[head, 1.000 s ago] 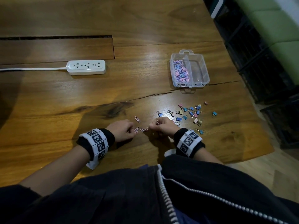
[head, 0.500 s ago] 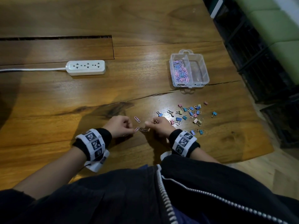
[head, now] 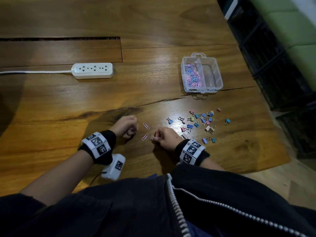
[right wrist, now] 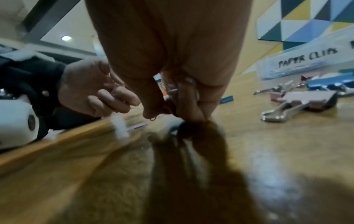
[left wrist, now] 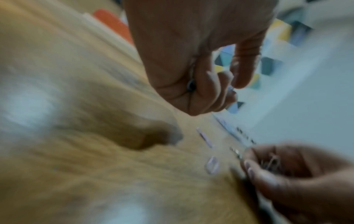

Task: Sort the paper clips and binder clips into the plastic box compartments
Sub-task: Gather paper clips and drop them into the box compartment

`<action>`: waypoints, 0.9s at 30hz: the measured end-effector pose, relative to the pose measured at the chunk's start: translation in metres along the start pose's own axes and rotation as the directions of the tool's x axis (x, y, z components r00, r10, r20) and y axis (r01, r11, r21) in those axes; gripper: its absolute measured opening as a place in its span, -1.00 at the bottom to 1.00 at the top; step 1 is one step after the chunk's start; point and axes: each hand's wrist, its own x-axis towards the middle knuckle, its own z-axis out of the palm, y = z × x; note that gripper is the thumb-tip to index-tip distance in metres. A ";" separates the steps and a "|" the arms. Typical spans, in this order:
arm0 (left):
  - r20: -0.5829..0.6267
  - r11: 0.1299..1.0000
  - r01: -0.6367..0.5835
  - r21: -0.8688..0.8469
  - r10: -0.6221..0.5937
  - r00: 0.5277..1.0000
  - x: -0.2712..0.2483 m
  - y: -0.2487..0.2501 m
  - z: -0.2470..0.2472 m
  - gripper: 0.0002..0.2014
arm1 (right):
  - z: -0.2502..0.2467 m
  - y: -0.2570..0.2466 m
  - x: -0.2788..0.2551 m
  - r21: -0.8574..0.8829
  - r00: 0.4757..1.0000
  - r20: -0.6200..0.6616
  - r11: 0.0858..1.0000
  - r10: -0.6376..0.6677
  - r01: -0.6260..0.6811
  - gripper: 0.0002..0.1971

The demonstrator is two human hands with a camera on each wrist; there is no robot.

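While both fists sit low over the glossy brown wooden counter (head: pixel 153 86), the right hand (head: pixel 166 136) has its fingers curled around several thin wire paper clips (right wrist: pixel 173 88), its fingertips down at the counter surface. Curled as well, the left hand (head: pixel 126 128) seems to pinch something small, though blur hides what it is. Two loose pink paper clips (head: pixel 145 131) lie on the wood between the hands. To the right spreads a scatter of small blue, pink and pale binder clips (head: pixel 200 121). Farther back stands the clear plastic two-compartment box (head: pixel 219 77), pink and blue clips heaped in its left compartment. One white power strip (head: pixel 93 70) lies well to the left.
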 end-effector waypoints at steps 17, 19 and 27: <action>0.038 0.339 -0.085 0.937 0.143 0.989 0.016 0.006 0.017 -0.81 | -0.018 -0.002 0.006 0.795 0.965 0.260 0.570 -0.011 -0.208 -0.77; -0.044 0.596 -0.043 0.802 0.131 0.990 0.012 0.003 0.015 -0.81 | -0.012 -0.008 0.010 0.623 0.983 0.182 0.771 0.018 -0.130 -0.76; -0.047 0.961 0.147 -0.233 -0.162 0.986 -0.002 -0.002 0.007 -0.81 | 0.005 -0.019 0.014 -0.433 0.965 0.029 0.867 -0.262 0.248 -0.78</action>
